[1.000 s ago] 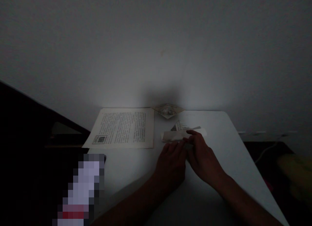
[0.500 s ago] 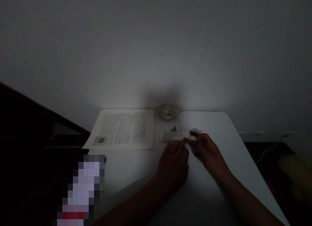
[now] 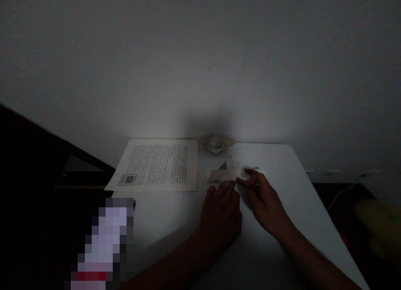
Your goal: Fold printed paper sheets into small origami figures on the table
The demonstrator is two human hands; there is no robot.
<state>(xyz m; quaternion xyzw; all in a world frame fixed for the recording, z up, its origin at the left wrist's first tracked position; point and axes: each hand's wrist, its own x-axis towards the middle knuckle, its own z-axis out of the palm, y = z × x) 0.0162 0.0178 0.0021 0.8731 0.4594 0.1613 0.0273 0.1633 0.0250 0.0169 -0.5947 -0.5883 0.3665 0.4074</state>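
The table (image 3: 291,185) was smooth and white with a rounded far right corner, pushed against a plain matte wall; the light was very dim. The folded paper strip (image 3: 224,175) lay flat towards the far middle of the table, a long narrow band of printed paper with crisp edges; a small triangular flap (image 3: 232,162) of the same paper stood out just beyond it. The right hand (image 3: 265,200) had its thumb and forefinger in a narrow grip on the strip's right end. The left hand (image 3: 221,213) rested palm down on the table just near of the strip, its grip loose and holding nothing, fingertips just short of the paper. Left of the strip lay a flat printed sheet (image 3: 159,165), dense with text; at the far edge sat a shallow, diamond-shaped paper fold (image 3: 215,142); whether anything lay in it I could not tell.
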